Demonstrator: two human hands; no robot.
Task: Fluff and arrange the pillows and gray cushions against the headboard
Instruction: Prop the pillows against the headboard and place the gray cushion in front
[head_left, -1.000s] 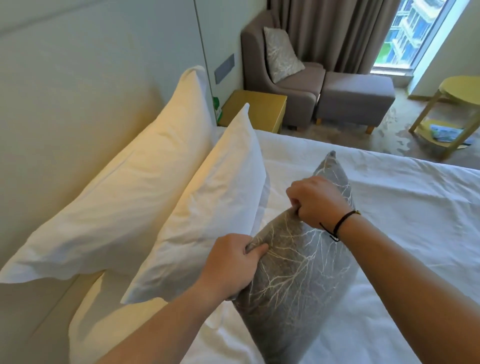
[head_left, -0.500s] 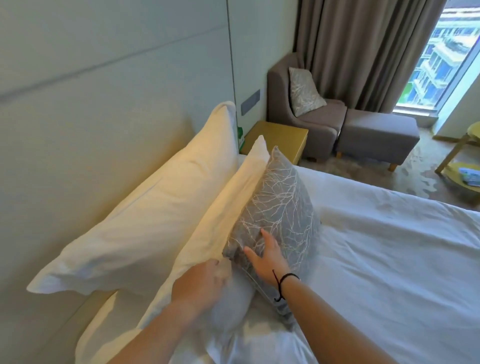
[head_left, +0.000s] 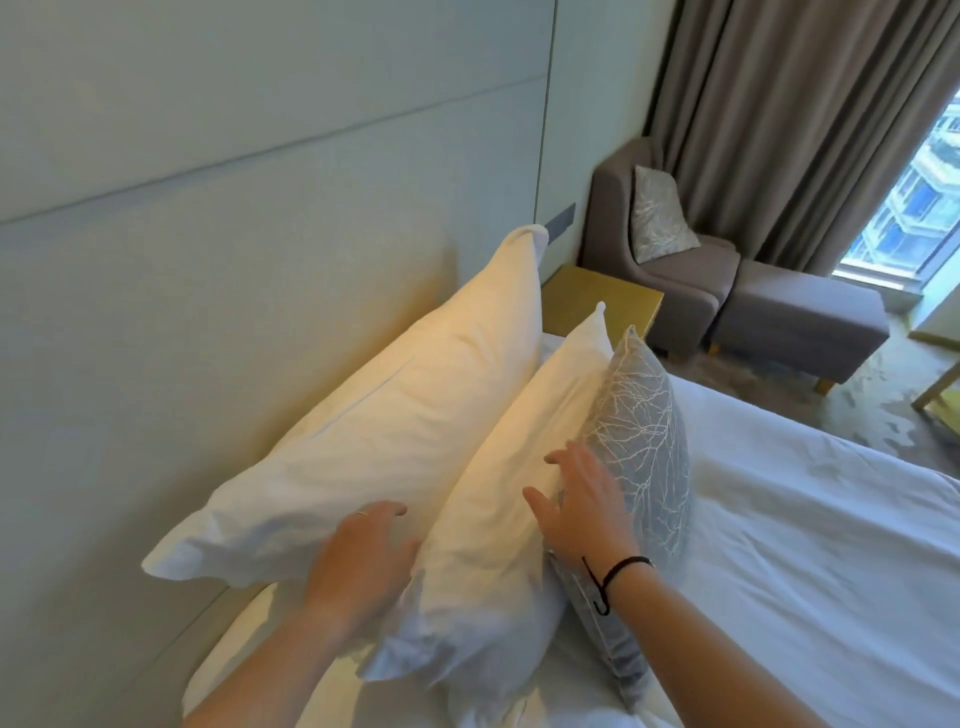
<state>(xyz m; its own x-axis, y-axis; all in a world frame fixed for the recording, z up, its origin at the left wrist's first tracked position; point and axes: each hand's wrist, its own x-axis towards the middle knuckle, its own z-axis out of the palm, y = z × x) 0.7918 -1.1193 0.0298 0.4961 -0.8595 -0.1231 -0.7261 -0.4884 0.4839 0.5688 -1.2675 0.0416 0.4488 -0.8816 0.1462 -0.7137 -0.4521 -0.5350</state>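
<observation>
Gray cushion (head_left: 644, 441) stood upright against front pillow (head_left: 519, 493), rear pillow (head_left: 389, 431) leaning on headboard (head_left: 208, 260); left hand (head_left: 358, 566) flat between pillows, fingers straight; right hand (head_left: 587, 504) spread on cushion edge, holding nothing; judged light, soft, yielding; best gripped at corners.

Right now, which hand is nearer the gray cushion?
Right. The right hand lies open at the gray cushion, by its top edge; the left hand is beyond the front pillow.
</observation>
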